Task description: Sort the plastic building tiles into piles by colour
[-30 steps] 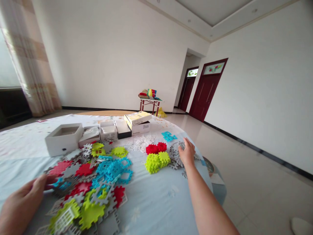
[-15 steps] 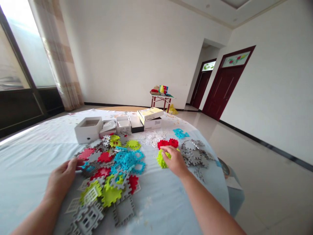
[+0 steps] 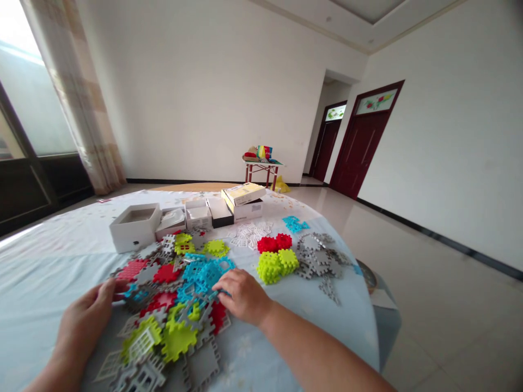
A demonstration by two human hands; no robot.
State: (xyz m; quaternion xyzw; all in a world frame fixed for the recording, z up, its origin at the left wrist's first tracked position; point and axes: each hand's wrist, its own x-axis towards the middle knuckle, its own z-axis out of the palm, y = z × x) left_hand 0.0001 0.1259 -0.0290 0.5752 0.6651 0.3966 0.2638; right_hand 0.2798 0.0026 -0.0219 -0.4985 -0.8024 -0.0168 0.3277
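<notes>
A mixed pile of plastic interlocking tiles with notched edges lies in front of me: blue tiles [image 3: 200,275], red tiles [image 3: 165,273], lime-green tiles [image 3: 180,340] and grey tiles [image 3: 202,362]. My right hand [image 3: 245,296] is at the right edge of the blue tiles, its fingers curled and closed on the edge of one. At the pile's left side rests my left hand [image 3: 90,305], fingers stretched and loosely apart, fingertips touching tiles beside a small blue piece [image 3: 137,294]. White window-frame pieces [image 3: 143,345] lie among the near tiles.
Right of the pile are separate groups: stacked lime-green tiles [image 3: 269,267], red tiles [image 3: 267,243], grey tiles [image 3: 318,256], blue pieces [image 3: 295,224] and small white pieces [image 3: 251,234]. Open boxes [image 3: 134,228] line the back. The round table's edge [image 3: 373,321] curves along the right.
My right hand has moved left from the stacked lime-green tiles to the blue tiles in the pile. My left hand stays at the pile's left side. The view has shifted slightly.
</notes>
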